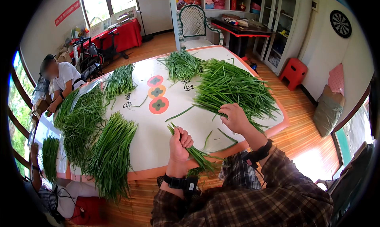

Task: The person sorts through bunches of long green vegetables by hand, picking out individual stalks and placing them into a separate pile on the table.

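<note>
Gripping a Small Bunch of Green Stalks [200, 155] in the Left Hand [181, 144], Holding the Right Hand [234, 118] at the Large Pile [237, 86]

Closing the left hand in a fist around the small bunch of green stalks, showing short tips above the fist and a longer, looser fan of leaves below, over the near edge of the desk [146, 144]. Curling the right hand with thumb and fingers together at the near edge of the large pile, to the right of the left hand. Cannot tell from this view whether pinching a stalk or only touching the pile. Wearing brown plaid sleeves [285, 169] and a black band [174, 182] on the left wrist. Facing a white desktop with a salmon rim and three round flower motifs [157, 91] along the middle. With a loose stalk [179, 113] lying between the hands and the motifs. To the left, with a long heap of stalks [113, 148] overhanging the near edge, and beyond, a co-worker [67, 76] in a white shirt.
</note>
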